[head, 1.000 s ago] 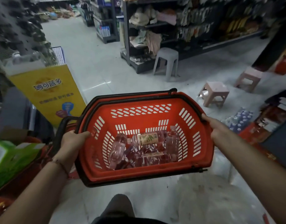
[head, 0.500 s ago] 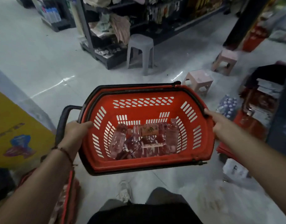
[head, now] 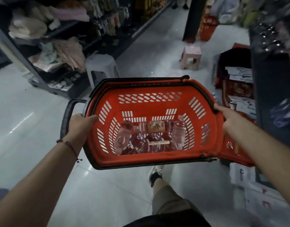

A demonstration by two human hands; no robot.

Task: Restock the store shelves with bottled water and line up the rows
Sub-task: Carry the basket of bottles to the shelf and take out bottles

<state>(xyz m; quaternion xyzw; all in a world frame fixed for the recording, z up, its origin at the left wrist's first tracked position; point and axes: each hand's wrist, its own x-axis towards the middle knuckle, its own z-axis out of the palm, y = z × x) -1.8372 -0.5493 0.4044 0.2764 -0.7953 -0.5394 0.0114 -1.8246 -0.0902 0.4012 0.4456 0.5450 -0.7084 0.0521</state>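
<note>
I carry a red plastic shopping basket [head: 149,89] with black rim and handles in front of me, above the floor. My left hand [head: 80,126] grips its left rim, thumb over the edge. On the right rim my right hand [head: 229,122] holds on, index finger stretched along the edge. Several clear water bottles [head: 124,136] lie loose on their sides in the basket's bottom; one with a pale label [head: 155,126] lies across the back.
A grey stool [head: 100,64] stands by a dark shelf of clothes [head: 47,45] at left. A pink stool [head: 191,56] sits ahead. Right: a dark shelf unit [head: 275,89], red crates with papers [head: 237,82], white bags [head: 244,177] on the floor. Pale tiled aisle ahead.
I have turned right and walked on with the basket; the yellow sign left the view, the grey stool and the right-hand shelf came nearer. Both hands keep their hold.
</note>
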